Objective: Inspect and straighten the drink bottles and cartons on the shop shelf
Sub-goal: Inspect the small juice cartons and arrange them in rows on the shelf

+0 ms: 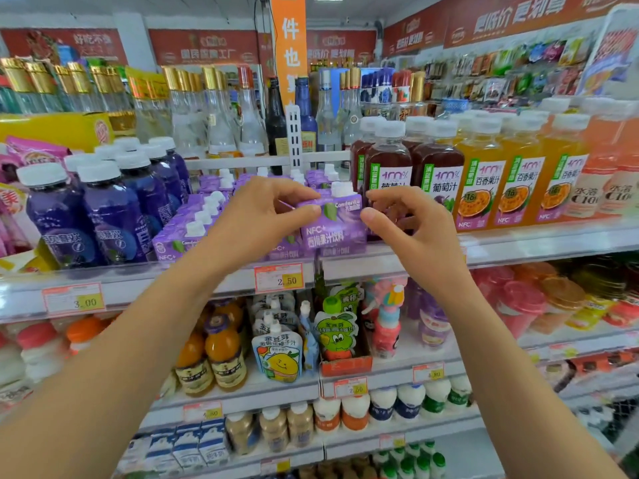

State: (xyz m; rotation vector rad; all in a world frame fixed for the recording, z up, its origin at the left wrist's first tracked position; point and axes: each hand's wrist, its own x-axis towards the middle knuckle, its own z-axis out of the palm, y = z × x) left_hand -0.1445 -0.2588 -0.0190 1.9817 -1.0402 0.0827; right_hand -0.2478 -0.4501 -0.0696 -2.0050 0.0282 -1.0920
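- Left hand (262, 216): thumb and forefinger are pinched together on the top left corner of the front purple carton (333, 224), and the other fingers curl behind.
- Right hand (411, 223): the thumb tip touches the carton's upper right edge and the forefinger bends just above it (I cannot tell whether this is a real grip).
- The carton stands upright at the front lip of the upper shelf (518, 243), white cap on top, foremost among rows of matching cartons (179, 242).
- To its left stand blue-purple bottles (114, 216). To its right are dark grape juice bottles (437, 174), then orange juice bottles (480, 181).
- A price tag (278, 278) reading 2.50 sits on the shelf edge just below.
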